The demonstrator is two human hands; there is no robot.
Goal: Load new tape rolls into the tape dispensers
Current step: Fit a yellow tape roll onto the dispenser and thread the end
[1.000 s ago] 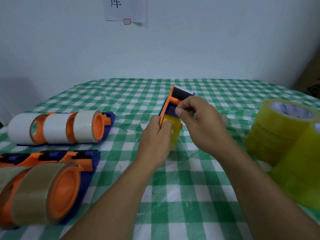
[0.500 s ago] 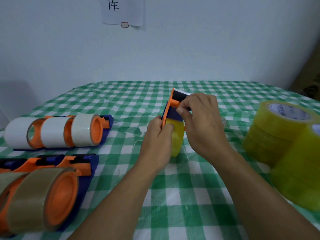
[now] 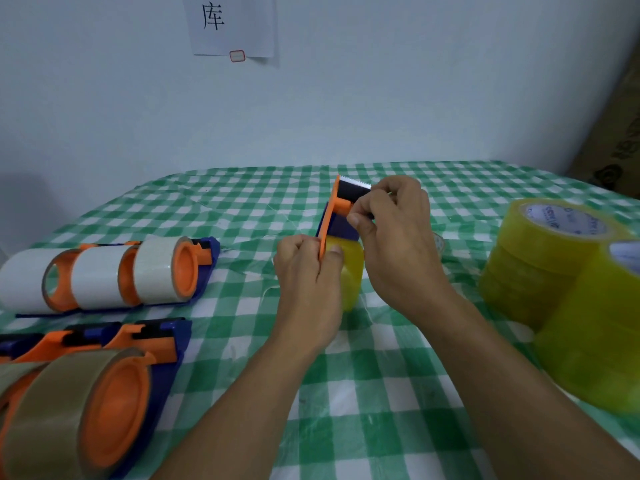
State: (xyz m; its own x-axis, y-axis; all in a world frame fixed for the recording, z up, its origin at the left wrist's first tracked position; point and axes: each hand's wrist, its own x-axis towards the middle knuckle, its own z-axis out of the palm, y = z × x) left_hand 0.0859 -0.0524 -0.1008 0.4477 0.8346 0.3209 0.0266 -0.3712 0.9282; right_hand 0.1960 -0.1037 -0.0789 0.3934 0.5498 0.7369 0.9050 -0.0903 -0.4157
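An orange and blue tape dispenser (image 3: 334, 216) stands upright at the table's middle, with a yellow tape roll (image 3: 351, 271) mounted at its lower end. My left hand (image 3: 308, 282) grips the dispenser's lower edge and the roll. My right hand (image 3: 394, 237) pinches something at the dispenser's upper part, just below the serrated blade (image 3: 354, 182); what the fingertips hold is too small to make out. Two stacks of spare yellow tape rolls (image 3: 540, 258) stand at the right.
Three dispensers loaded with white tape (image 3: 104, 273) lie in a row at the left. Nearer me lie more dispensers with brown tape (image 3: 79, 403). A green checked cloth (image 3: 363, 393) covers the table. A paper sign (image 3: 232, 26) hangs on the wall.
My right hand has shifted slightly up along the dispenser toward the blade. My left hand keeps its grip and the dispenser stays upright.
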